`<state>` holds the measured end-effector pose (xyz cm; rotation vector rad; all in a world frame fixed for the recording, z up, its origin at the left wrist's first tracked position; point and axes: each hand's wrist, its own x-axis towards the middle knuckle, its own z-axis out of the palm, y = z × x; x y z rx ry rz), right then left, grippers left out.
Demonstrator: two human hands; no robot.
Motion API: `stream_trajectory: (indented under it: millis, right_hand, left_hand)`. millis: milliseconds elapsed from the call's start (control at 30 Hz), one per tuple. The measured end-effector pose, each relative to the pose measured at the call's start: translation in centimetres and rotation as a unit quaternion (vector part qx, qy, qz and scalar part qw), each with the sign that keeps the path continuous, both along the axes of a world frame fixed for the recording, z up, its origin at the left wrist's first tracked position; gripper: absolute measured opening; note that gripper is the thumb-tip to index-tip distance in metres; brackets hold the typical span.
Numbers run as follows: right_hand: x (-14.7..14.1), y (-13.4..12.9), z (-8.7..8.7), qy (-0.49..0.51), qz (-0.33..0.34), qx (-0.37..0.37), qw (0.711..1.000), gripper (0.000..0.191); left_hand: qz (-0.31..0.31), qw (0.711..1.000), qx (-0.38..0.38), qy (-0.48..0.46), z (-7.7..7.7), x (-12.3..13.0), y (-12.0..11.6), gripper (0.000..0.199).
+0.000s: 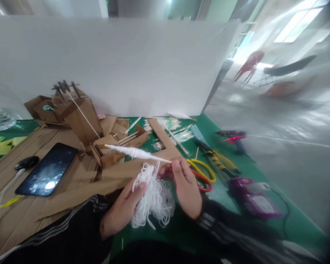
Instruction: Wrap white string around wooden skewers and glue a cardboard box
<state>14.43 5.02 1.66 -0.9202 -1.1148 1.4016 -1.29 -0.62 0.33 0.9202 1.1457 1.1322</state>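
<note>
White string is wound thickly round the middle of a thin wooden stick (pixel 165 160), making a spindle-shaped bundle (pixel 134 152). My right hand (pixel 188 189) pinches the stick's bare right end between thumb and fingers; the other end points left. My left hand (pixel 126 205) is closed on a loose tangle of white string (pixel 154 200), which hangs down between both hands. A strand runs up from the tangle towards the stick. Some fingers of my left hand are hidden behind the string.
Left lie a phone (pixel 48 168) and cardboard boxes (pixel 82 117). Beyond my hands are packs of thin sticks (pixel 165 124) and another wound stick (pixel 180 115). Scissors (pixel 209 172), pliers (pixel 222 161), a glue gun (pixel 232 135) and a purple packet (pixel 254 198) lie right. A white panel (pixel 112 66) stands behind.
</note>
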Motion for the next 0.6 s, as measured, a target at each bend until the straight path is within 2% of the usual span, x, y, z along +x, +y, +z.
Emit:
stream_trajectory:
  millis: [100,167,233,333,467,533,600]
  right_hand:
    - [-0.9,-0.4,-0.6,-0.035,-0.014,-0.008,0.999,0.032]
    - [-1.2,-0.6,-1.2,-0.078,-0.042,-0.003,0.996,0.034]
    - [-1.5,-0.7,-1.6,-0.11,-0.074,-0.004,0.991,0.036]
    - [-1.5,-0.6,-1.7,-0.121,-0.097,-0.016,0.988,0.039]
    - [-1.2,0.1,-1.3,-0.082,-0.092,-0.035,0.992,0.04]
    - [-0.9,0.4,-1.1,-0.068,-0.09,-0.039,0.993,0.04]
    - [-0.7,0.5,-1.0,-0.075,-0.085,-0.038,0.993,0.04]
  left_hand:
    - [-0.077,0.996,0.039,-0.032,-0.2,0.0,-0.1,0.051]
    - [-0.096,0.993,0.061,-0.026,-0.5,0.2,-0.1,0.058]
    - [-0.075,0.996,0.057,-0.002,-0.9,0.5,0.1,0.056]
    - [-0.005,1.0,0.016,0.007,-1.2,0.7,0.5,0.041]
    - [0.089,0.988,-0.044,-0.121,-0.6,0.4,1.1,0.014]
    - [0.099,0.977,-0.044,-0.182,-0.1,0.3,1.2,0.002]
    - [0.092,0.975,-0.033,-0.199,0.2,0.2,1.3,0.007]
